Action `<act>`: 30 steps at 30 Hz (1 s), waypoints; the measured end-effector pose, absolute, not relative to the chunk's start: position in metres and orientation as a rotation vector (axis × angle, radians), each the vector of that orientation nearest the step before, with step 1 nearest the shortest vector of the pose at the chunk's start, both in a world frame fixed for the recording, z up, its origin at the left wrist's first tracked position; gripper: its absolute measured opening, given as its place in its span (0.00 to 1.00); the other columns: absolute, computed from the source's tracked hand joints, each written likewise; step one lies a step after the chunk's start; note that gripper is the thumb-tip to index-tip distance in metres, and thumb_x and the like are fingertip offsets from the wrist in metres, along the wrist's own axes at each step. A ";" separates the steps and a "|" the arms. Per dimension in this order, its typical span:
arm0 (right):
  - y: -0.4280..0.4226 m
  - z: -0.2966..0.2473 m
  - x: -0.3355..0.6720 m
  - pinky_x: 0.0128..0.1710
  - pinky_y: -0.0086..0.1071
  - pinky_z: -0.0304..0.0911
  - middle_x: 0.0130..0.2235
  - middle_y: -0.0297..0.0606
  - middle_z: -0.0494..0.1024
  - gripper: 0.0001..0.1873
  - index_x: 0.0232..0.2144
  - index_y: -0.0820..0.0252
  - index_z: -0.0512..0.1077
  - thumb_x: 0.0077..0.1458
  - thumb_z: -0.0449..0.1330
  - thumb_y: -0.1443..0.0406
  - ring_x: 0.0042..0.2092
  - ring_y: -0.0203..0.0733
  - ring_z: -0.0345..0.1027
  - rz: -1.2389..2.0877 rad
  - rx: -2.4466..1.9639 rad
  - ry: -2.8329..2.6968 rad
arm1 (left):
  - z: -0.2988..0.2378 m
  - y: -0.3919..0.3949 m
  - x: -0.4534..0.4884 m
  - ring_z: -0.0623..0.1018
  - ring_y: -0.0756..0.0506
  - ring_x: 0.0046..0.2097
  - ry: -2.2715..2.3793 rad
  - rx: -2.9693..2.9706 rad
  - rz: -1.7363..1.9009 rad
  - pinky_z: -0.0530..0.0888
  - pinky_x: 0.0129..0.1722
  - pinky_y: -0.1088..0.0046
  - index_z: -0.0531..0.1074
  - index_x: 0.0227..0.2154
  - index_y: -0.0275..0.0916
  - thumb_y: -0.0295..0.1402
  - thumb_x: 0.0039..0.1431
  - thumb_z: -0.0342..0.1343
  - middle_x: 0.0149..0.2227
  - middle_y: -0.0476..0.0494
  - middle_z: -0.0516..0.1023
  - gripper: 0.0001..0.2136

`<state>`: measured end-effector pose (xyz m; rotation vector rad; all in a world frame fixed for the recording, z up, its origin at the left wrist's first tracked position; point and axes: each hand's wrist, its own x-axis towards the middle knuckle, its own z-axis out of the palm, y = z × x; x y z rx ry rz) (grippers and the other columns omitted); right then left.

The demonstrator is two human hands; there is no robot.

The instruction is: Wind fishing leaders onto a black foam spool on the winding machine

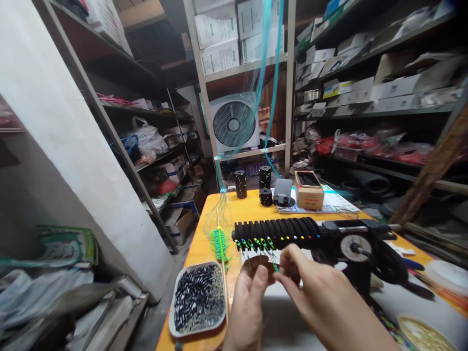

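My left hand (248,302) and my right hand (321,302) meet just below a long black ribbed foam roller (278,233) mounted on a hand-crank winder (356,246). Both hands are pinched together on a small green-tipped piece (275,267) with thin line, hanging under the roller. Several small green and yellow pieces hang along the roller's lower edge. A bundle of teal fishing line (268,97) comes down from above to a green cluster (220,243) on a thin stick.
A grey tray (174,312) of small black pieces sits at the front left of the orange table (252,209). Black foam spools (240,184), a phone stand (283,192) and a cardboard box (309,195) stand at the far end. Shelves line both sides; a fan (234,123) faces me.
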<state>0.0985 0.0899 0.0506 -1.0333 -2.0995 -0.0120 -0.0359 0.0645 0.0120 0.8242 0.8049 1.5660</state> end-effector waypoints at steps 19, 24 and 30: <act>0.078 0.048 0.123 0.21 0.23 0.62 0.24 0.25 0.71 0.10 0.30 0.53 0.59 0.57 0.54 0.73 0.23 0.33 0.69 -0.013 -0.885 -2.260 | 0.020 0.065 -0.037 0.81 0.43 0.43 0.693 0.767 1.515 0.71 0.48 0.65 0.77 0.39 0.35 0.49 0.56 0.63 0.40 0.38 0.84 0.20; 0.075 0.053 0.133 0.21 0.23 0.61 0.24 0.25 0.70 0.07 0.31 0.53 0.61 0.61 0.53 0.69 0.22 0.31 0.68 -0.094 -0.869 -2.146 | 0.016 0.071 -0.033 0.79 0.49 0.30 0.706 0.775 1.471 0.72 0.35 0.72 0.74 0.39 0.35 0.48 0.50 0.68 0.32 0.43 0.82 0.22; 0.085 0.077 0.106 0.27 0.26 0.62 0.26 0.28 0.70 0.08 0.30 0.55 0.63 0.64 0.53 0.66 0.26 0.33 0.68 -0.168 -0.901 -1.878 | 0.009 0.067 -0.030 0.47 0.57 0.17 0.748 0.824 1.396 0.53 0.17 0.80 0.74 0.32 0.35 0.54 0.51 0.64 0.14 0.64 0.49 0.23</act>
